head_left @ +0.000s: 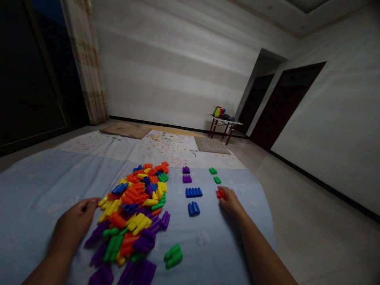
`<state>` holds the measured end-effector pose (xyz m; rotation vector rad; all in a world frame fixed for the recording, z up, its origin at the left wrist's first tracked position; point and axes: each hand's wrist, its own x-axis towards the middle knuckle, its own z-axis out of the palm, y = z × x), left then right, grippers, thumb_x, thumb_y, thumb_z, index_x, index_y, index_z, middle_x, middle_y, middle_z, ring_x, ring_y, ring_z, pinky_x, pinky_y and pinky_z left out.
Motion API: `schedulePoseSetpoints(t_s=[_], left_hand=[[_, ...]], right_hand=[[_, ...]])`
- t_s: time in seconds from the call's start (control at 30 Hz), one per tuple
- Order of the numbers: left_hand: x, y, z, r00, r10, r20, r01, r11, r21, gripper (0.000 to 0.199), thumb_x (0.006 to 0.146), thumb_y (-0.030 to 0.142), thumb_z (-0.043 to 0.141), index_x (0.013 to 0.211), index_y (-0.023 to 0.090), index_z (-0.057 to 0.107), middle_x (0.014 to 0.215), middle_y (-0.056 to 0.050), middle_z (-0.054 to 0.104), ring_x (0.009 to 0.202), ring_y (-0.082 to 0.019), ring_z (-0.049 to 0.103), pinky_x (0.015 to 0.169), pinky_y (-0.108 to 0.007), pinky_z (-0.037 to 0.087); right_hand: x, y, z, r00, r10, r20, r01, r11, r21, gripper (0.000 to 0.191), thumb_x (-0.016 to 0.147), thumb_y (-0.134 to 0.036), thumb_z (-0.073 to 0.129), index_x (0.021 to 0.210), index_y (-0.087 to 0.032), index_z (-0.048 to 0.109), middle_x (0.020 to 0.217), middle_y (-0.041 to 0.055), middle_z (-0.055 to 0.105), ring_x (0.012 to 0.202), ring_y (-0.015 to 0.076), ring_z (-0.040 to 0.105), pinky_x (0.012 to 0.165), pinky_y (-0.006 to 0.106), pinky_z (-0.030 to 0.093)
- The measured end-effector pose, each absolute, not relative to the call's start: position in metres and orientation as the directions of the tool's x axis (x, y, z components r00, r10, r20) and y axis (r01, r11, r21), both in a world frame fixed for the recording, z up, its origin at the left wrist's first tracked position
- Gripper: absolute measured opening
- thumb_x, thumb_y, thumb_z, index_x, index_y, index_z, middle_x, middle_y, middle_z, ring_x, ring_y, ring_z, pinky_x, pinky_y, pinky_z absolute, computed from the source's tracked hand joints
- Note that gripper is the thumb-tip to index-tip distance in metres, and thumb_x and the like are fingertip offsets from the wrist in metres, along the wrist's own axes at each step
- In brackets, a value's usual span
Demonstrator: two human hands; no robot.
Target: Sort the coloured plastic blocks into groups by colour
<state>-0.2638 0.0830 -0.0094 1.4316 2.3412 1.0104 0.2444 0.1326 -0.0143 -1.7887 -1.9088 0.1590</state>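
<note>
The left hand (73, 223) is at the left edge of a heap of multicoloured, tube-shaped plastic blocks (136, 196); whether it grips one, I cannot tell. Right of the heap lie ridged purple (187, 179) and blue plastic blocks (194, 192); farther right, an orange-red plastic block (220, 194) is pinched in the right hand (230, 202).

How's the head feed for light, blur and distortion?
Head view: dim, with pale and dark bands across the wall; same view: the door leans, probably wide-lens distortion; same view: fine detail soft, though colours in the pile read clearly; same view: the red piece shows only partly past the right hand.
</note>
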Motion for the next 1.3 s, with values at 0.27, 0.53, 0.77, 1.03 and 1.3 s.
schedulePoseSetpoints(t_s=[0.27,0.53,0.77,1.03,1.3], left_hand=[[-0.264,0.083,-0.008,-0.491,0.849,0.194,0.731,0.280,0.623,0.039,0.080,0.042,0.037,0.094,0.020,0.067,0.095,-0.006,0.070,0.087,-0.021,0.061,0.070,-0.026,0.045],[-0.260,0.082,-0.006,-0.502,0.847,0.175,0.717,0.294,0.632,0.040,0.080,0.042,0.038,0.096,0.019,0.066,0.099,-0.006,0.069,0.091,-0.022,0.061,0.073,-0.027,0.045],[-0.260,0.080,-0.006,-0.507,0.848,0.157,0.694,0.294,0.657,0.041,0.080,0.043,0.036,0.095,0.019,0.066,0.098,-0.006,0.069,0.093,-0.022,0.061,0.077,-0.028,0.045],[-0.265,0.081,-0.011,-0.517,0.842,0.156,0.669,0.284,0.687,0.040,0.079,0.046,0.037,0.092,0.021,0.066,0.097,-0.005,0.069,0.092,-0.024,0.062,0.078,-0.031,0.046],[-0.259,0.078,-0.009,-0.507,0.834,0.218,0.677,0.229,0.700,0.039,0.078,0.044,0.037,0.089,0.020,0.066,0.095,-0.006,0.070,0.091,-0.021,0.062,0.077,-0.027,0.047]], right_hand=[[0.241,0.130,-0.026,0.210,0.898,0.387,0.900,-0.023,-0.435,0.050,0.075,-0.039,0.052,0.120,-0.016,0.055,0.115,0.0133,0.056,0.108,0.0266,0.051,0.093,0.040,0.038],[0.241,0.131,-0.028,0.139,0.909,0.394,0.895,0.055,-0.442,0.045,0.079,-0.033,0.046,0.117,-0.011,0.055,0.113,0.0135,0.060,0.105,0.0238,0.054,0.095,0.037,0.038],[0.241,0.133,-0.032,0.129,0.900,0.415,0.890,0.079,-0.449,0.043,0.080,-0.034,0.045,0.117,-0.014,0.056,0.113,0.0116,0.061,0.104,0.0223,0.054,0.093,0.036,0.040],[0.241,0.135,-0.038,0.128,0.889,0.439,0.893,0.089,-0.440,0.042,0.080,-0.034,0.044,0.114,-0.014,0.056,0.113,0.0127,0.061,0.103,0.0230,0.054,0.092,0.036,0.040],[0.245,0.137,-0.047,0.122,0.881,0.458,0.902,0.094,-0.422,0.046,0.077,-0.035,0.043,0.116,-0.012,0.054,0.114,0.0142,0.060,0.104,0.0243,0.054,0.093,0.036,0.039]])
